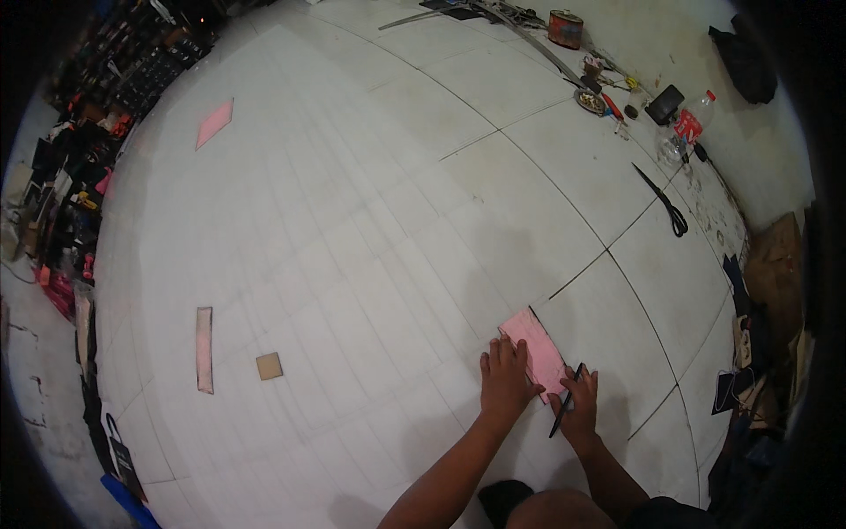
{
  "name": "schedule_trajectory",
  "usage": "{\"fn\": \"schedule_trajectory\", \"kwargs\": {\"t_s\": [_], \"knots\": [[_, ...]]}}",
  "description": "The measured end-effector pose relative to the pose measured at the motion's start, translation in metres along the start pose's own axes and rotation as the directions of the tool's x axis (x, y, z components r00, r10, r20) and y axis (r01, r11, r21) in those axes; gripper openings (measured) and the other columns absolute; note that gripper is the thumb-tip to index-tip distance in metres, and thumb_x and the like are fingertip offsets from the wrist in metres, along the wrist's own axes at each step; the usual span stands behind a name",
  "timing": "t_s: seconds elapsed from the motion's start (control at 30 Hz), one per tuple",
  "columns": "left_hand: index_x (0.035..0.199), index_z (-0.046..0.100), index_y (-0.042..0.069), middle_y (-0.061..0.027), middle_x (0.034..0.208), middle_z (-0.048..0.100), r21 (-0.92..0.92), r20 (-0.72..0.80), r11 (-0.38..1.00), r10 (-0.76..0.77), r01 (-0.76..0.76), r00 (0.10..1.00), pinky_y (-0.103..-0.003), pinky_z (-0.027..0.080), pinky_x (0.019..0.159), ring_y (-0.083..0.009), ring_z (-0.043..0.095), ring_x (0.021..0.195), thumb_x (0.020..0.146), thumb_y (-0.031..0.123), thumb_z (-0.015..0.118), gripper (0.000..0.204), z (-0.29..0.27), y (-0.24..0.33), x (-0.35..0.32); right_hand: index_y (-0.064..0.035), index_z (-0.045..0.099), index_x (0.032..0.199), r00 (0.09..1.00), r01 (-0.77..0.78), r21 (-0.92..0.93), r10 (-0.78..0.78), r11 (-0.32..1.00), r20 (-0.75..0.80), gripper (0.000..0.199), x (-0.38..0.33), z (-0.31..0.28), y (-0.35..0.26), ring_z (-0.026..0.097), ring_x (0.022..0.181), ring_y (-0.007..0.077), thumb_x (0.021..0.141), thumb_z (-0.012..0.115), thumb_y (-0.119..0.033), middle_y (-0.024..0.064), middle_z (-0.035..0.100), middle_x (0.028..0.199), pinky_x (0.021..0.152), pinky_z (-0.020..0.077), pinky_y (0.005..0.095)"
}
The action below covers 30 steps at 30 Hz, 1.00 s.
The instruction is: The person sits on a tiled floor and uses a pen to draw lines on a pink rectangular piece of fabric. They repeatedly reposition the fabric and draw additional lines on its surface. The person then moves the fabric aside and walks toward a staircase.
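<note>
A pink rectangular piece [531, 346] with dark edges lies on a pale, faintly striped sheet [352, 238]. My left hand [505, 379] presses down on its left side, fingers stretched out and nothing gripped. At the piece's near right corner, my right hand [579, 410] holds a slim black pen [567, 402] between thumb and fingers. The pen stands tilted, and whether its tip touches anything I cannot tell. Part of the pink piece is hidden under my left fingers.
A narrow pinkish strip [204, 351] and a tan square [269, 366] lie to the left, a pink diamond-shaped piece [215, 123] farther off. Black scissors [663, 201] rest at right. Beyond are a plastic bottle [692, 128] and a rusty tin [565, 30]. Clutter [66, 189] lines the left edge.
</note>
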<state>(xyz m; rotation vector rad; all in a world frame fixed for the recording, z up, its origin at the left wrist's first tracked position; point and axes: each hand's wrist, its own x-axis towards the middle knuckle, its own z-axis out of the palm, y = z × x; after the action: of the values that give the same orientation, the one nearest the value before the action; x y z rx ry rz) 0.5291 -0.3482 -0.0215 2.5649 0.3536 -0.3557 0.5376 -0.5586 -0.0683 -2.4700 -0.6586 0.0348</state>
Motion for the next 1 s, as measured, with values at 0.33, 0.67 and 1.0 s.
{"fn": "schedule_trajectory", "kwargs": {"t_s": [0.33,0.67,1.0], "knots": [[0.159,0.032,0.008,-0.0256,0.161,0.029,0.040,0.047,0.999,0.007,-0.009,0.999,-0.057,0.022,0.122,-0.0439,0.024,0.152,0.076,0.055,0.084,0.109,-0.0058,-0.0013,-0.0014,-0.0031,0.065,0.114,0.999,0.028,-0.006,-0.028,1.000,0.023,0.039,-0.0016,-0.0021,0.0014,0.042,0.141,0.0475,0.084,0.081,-0.022,0.0198,0.062,0.139,0.120,0.0188,0.0661],[0.158,0.033,0.008,-0.0246,0.162,0.029,0.048,0.042,0.999,0.003,-0.006,0.999,-0.056,0.022,0.123,-0.0438,0.024,0.152,0.075,0.054,0.085,0.108,-0.0038,-0.0006,-0.0011,-0.0037,0.064,0.114,0.998,0.061,0.002,-0.061,0.998,-0.019,0.039,-0.0028,0.0006,0.0046,0.043,0.140,0.0478,0.084,0.082,-0.020,0.0193,0.063,0.137,0.120,0.0197,0.0670],[0.158,0.032,0.008,-0.0252,0.162,0.029,0.039,0.048,0.999,-0.004,0.002,0.999,-0.057,0.022,0.123,-0.0442,0.024,0.152,0.075,0.053,0.085,0.108,-0.0045,0.0005,-0.0013,-0.0042,0.064,0.114,0.999,0.032,0.025,-0.032,0.999,-0.014,0.041,-0.0027,0.0010,0.0041,0.042,0.140,0.0486,0.081,0.083,-0.018,0.0194,0.062,0.138,0.120,0.0195,0.0662]]}}
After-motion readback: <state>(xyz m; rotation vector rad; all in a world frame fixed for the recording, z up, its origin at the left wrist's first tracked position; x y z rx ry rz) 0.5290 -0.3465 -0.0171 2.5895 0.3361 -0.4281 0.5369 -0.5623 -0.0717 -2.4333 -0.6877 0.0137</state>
